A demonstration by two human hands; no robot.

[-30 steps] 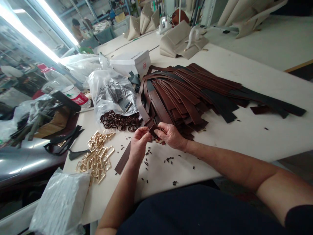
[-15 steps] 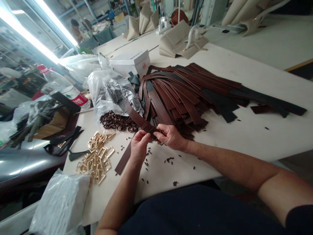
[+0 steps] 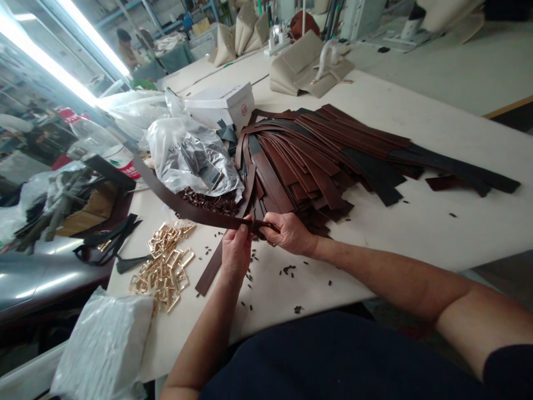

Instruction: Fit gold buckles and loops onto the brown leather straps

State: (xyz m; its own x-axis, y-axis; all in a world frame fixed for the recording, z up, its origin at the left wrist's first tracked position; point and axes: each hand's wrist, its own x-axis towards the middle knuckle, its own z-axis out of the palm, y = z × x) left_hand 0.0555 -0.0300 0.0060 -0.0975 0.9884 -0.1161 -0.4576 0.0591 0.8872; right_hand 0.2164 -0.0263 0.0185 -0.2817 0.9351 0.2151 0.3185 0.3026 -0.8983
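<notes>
A dark brown leather strap (image 3: pixel 187 212) is held between both hands above the near part of the table; its long end curves up to the left. My left hand (image 3: pixel 237 247) pinches it with the thumb on top, close to a narrow loop around the strap. My right hand (image 3: pixel 291 234) is closed on the strap's short end, just right of the left hand. Fingers partly hide that end. Beneath my left hand, another brown strap (image 3: pixel 210 269) lies on the table. Just beyond the hands spreads a large pile of brown straps (image 3: pixel 287 161).
Gold rectangular rings (image 3: pixel 164 272) lie heaped at left, beside small leather loops (image 3: pixel 212 201) and a plastic bag (image 3: pixel 187 150). Tiny dark bits (image 3: pixel 287 270) dot the table (image 3: pixel 400 239). A white box (image 3: pixel 220 105), plastic bottle (image 3: pixel 108 147) and beige bag (image 3: pixel 303 66) stand farther back.
The strap's long end has swung down and out to the left, now crossing in front of the small loops. Both hands stay close together, still gripping the strap.
</notes>
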